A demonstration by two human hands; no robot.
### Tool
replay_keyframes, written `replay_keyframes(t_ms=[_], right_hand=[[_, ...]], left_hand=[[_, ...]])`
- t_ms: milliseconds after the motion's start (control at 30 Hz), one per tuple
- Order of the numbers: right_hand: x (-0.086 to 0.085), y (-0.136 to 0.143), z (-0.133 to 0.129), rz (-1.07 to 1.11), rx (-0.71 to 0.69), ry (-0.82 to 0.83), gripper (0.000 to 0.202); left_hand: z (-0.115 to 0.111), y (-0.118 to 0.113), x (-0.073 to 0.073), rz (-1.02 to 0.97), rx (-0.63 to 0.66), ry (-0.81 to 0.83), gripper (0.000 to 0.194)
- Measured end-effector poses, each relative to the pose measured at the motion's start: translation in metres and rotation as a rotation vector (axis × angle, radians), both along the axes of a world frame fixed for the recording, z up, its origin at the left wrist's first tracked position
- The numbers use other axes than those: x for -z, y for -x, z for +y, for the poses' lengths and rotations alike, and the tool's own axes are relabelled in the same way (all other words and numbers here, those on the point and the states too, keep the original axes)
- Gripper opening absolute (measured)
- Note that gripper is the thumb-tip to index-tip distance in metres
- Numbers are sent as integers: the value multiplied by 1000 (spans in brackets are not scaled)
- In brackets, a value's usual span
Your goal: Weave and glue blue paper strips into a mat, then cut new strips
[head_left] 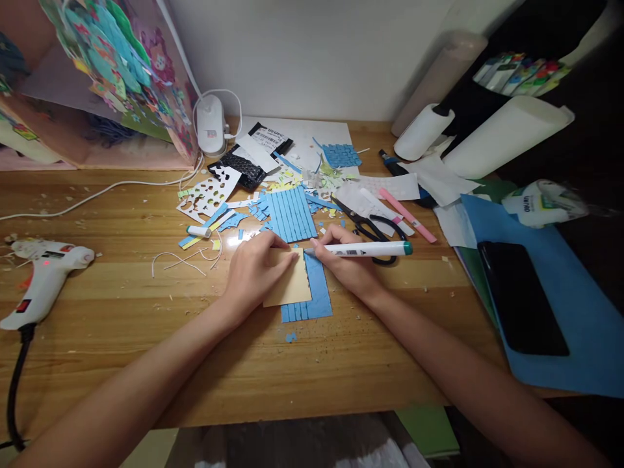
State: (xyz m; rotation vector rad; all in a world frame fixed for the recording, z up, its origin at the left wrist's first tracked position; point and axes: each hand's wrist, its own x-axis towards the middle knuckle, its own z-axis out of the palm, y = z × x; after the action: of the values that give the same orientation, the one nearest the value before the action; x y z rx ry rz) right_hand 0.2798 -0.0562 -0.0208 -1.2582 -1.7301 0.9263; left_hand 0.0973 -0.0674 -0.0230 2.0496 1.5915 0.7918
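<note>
My right hand [348,260] is closed round a white marker [373,249] with a teal end, its tip at the top right corner of a cream-yellow card [287,283]. My left hand [258,270] pinches and presses that card down, thumb along its upper part and fingers bent. Beneath the card lies a sheet of blue paper [320,292], dark lines drawn across its left part. Just beyond my hands is another blue piece [292,214] with dark stripes. A short white marker cap [198,231] rests left of it, among cut strips.
Black-handled scissors [370,227] and a pink stick [407,214] lie right of the paper scraps. A white glue gun [49,273] is at the left, its cord trailing off the desk. A black phone [521,299] rests on blue sheets at the right. White rolls [507,136] stand behind.
</note>
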Motion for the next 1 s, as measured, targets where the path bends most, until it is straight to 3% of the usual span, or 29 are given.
replay_keyframes(t_ms=[1000], right_hand=[[2, 0, 0, 5, -22, 20, 29]], left_hand=[[0, -2, -2, 11, -18, 2, 13]])
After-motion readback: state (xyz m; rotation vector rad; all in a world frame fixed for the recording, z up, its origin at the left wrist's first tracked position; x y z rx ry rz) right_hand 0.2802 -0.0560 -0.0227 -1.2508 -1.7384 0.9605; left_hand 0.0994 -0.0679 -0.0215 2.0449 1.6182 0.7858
